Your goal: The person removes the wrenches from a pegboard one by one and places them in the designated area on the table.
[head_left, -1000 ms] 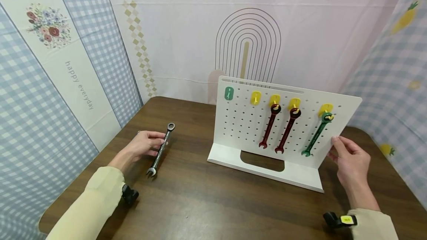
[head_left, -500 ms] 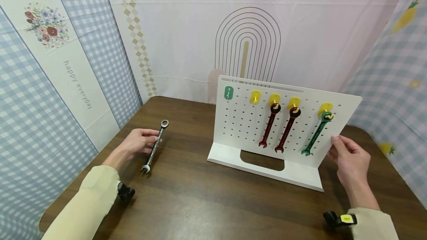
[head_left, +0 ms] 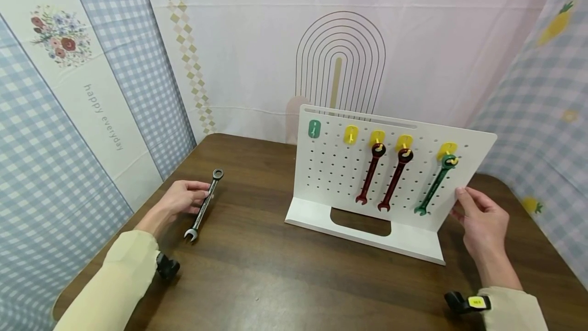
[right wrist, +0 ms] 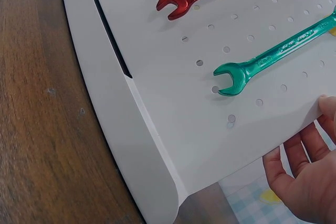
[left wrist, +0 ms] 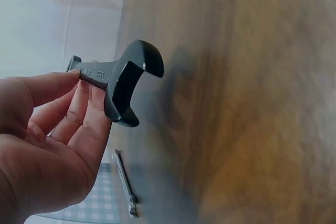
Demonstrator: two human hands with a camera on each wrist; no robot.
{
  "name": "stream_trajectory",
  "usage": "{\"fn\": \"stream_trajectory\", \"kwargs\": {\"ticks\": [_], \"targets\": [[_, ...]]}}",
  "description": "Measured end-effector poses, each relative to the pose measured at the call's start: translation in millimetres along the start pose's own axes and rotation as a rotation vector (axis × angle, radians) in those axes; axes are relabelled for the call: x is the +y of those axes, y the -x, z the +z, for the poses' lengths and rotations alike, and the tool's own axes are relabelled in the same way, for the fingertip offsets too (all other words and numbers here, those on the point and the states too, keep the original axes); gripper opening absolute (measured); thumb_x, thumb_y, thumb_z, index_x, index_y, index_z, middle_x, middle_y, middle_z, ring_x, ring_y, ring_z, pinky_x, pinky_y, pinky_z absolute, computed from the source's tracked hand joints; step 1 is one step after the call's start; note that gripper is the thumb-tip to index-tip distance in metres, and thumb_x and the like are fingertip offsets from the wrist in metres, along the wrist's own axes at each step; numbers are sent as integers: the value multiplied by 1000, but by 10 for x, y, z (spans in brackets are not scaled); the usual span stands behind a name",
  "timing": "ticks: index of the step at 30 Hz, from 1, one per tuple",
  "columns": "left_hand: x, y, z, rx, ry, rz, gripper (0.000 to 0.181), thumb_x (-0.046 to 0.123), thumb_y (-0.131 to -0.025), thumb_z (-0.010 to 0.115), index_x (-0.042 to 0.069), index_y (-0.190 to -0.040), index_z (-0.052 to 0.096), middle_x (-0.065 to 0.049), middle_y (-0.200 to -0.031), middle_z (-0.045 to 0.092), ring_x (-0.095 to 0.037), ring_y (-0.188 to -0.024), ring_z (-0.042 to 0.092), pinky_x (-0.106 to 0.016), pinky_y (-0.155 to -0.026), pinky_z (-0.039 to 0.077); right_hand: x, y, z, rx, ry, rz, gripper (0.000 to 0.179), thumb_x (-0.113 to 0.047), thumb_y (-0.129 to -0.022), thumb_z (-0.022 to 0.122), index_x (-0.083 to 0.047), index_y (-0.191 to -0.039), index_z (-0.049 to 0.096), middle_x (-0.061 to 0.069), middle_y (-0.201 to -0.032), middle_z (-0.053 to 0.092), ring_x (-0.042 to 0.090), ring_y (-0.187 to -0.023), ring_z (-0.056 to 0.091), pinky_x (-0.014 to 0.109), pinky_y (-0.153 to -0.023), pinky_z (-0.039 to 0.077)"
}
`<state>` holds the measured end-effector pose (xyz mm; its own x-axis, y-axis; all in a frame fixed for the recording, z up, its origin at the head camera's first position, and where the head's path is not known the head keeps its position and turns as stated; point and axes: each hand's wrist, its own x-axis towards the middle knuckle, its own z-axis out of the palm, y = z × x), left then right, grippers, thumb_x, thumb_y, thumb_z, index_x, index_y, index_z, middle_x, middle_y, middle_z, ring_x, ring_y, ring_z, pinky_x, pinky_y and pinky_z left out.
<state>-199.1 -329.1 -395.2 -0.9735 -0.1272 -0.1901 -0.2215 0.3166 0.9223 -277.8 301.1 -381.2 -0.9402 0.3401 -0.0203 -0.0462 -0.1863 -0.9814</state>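
A white pegboard [head_left: 335,198] is stood upright on a brown wooden table [head_left: 275,280], seen from above by the head camera. Along its upper part, three yellow hooks [head_left: 405,140] are filled: a left red wrench [head_left: 370,173], a right red wrench [head_left: 395,180] and, farthest right, a green wrench [head_left: 434,187] are each hung by the ring end, with the open end pointed down. That much of the hanging can be counted as done. At the board's left, a green hook [head_left: 314,128] and the leftmost yellow hook [head_left: 351,135] are left bare.

A dark wrench [head_left: 200,213] is held in the left hand [head_left: 180,199], its shaft pinched between thumb and fingers, at the left side of the table and well apart from the board. Its ring end is pointed away and its open end toward the near side; it is not yet hung. In the left wrist view, a second loose wrench [left wrist: 124,179] is shown near that hand, low on the table; it is small and blurred there, so its colour cannot be told for certain. The board's right edge is gripped by the right hand [head_left: 487,221], with the thumb on the front face and the fingers behind. With two wrenches unhung and two hooks free, the work is judged to be a little past halfway.
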Motion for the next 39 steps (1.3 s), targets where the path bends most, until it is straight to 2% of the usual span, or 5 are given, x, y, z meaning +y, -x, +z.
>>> {"fn": "stream_trajectory", "kwargs": {"ticks": [10, 27, 39], "targets": [[-68, 23, -81, 21, -22, -42, 41, 10, -96, 55, -8, -132, 49, -11, -104, 71, -7, -78, 63, -29, -65, 56, 0, 3, 16, 13, 4, -5, 51, -33, -72, 80, -11, -117, 69, -5, -102, 66, 9, -80, 65, 21, -57, 56], [-83, 6, -95, 54, -37, -83, 40, 9, -95, 55, -8, -131, 50, 1, -89, 70, -8, -74, 62, -29, -63, 57, -7, 11, 0, 7, 0, -3, 51, -33, -73, 80, -11, -117, 69, -6, -101, 66, 8, -79, 67, 21, -57, 56], [-97, -19, -115, 61, -56, -79, 40, 8, -94, 57, -8, -130, 52, -1, -90, 71, -7, -71, 61, -28, -60, 57, -7, 17, 6, 3, -5, -11, 48, -32, -74, 80, -10, -115, 70, -6, -97, 68, 8, -76, 67, 22, -56, 56]]}}
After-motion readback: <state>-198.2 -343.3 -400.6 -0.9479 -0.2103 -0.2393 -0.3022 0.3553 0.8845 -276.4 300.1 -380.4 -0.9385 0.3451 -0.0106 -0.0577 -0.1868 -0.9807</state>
